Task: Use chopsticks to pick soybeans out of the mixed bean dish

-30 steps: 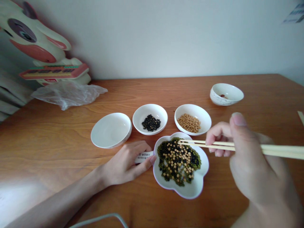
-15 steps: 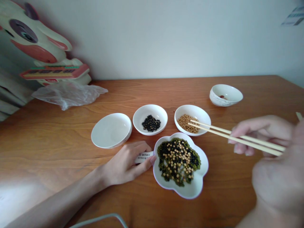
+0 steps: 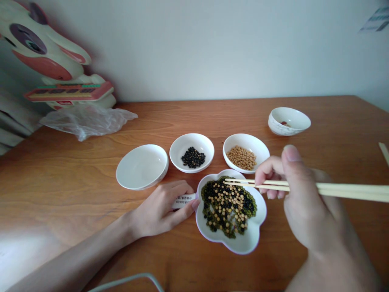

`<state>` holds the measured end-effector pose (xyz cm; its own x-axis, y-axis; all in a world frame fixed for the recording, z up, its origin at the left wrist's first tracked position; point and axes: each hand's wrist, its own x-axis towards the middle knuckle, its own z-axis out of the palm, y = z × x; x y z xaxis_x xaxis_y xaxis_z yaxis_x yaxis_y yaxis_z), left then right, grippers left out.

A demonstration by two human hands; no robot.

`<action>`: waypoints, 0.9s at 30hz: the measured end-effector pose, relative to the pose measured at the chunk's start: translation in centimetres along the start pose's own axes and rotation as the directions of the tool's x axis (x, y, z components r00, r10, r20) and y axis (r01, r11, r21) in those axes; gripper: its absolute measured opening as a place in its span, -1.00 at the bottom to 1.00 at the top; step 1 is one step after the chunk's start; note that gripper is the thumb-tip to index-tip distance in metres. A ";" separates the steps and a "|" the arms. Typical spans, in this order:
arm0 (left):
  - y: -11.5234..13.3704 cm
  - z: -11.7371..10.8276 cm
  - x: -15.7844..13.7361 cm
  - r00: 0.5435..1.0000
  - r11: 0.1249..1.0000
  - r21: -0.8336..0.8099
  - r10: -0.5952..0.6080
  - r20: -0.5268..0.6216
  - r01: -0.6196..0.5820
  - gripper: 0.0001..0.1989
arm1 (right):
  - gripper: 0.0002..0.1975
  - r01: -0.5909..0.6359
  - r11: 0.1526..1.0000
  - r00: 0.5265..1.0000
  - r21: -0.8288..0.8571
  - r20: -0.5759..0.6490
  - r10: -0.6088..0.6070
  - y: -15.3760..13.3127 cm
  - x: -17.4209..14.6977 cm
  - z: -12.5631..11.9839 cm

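Observation:
My right hand (image 3: 300, 198) is closed around a pair of chopsticks (image 3: 337, 190). Their tips are over the upper part of a flower-shaped dish (image 3: 253, 237) holding mixed green, black and tan beans. I cannot make out a bean between the tips. With thumb and fingers, my left hand (image 3: 167, 209) grips the dish's left rim. A white printed label (image 3: 184, 200) shows between those fingers. Behind the dish stand a white bowl of tan beans (image 3: 242, 157) and another of black beans (image 3: 193, 157).
To the left is a tilted-looking white bowl (image 3: 142, 166) with nothing visible in it. A bowl with a few reddish pieces (image 3: 288, 121) stands back right. A plastic bag (image 3: 91, 121) lies before a cow-shaped toy (image 3: 67, 73). A pale cable (image 3: 130, 278) runs along the front.
My right hand has brought the chopsticks from over the bowl of tan beans toward me and left, over the flower-shaped dish. My left hand stays on the dish.

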<state>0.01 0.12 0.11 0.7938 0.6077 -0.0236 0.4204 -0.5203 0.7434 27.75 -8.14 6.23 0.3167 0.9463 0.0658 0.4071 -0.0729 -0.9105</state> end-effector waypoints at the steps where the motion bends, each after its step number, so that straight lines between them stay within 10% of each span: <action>1: 0.0 0.0 0.0 1.000 1.000 0.001 -0.005 0.002 0.005 -0.77 | -0.30 -0.009 1.000 1.000 -0.004 0.015 0.010 0.1 0.1 0.2; 27: -0.2 0.0 0.1 1.000 1.000 0.009 -0.005 0.005 0.005 -0.77 | -0.34 -0.016 0.999 1.000 -0.044 0.005 0.016 0.5 0.2 0.5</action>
<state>0.00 0.22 -0.03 0.7939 0.6074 -0.0304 0.4282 -0.5227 0.7372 27.61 -7.79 5.55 0.3191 0.9464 0.0495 0.4395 -0.1015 -0.8925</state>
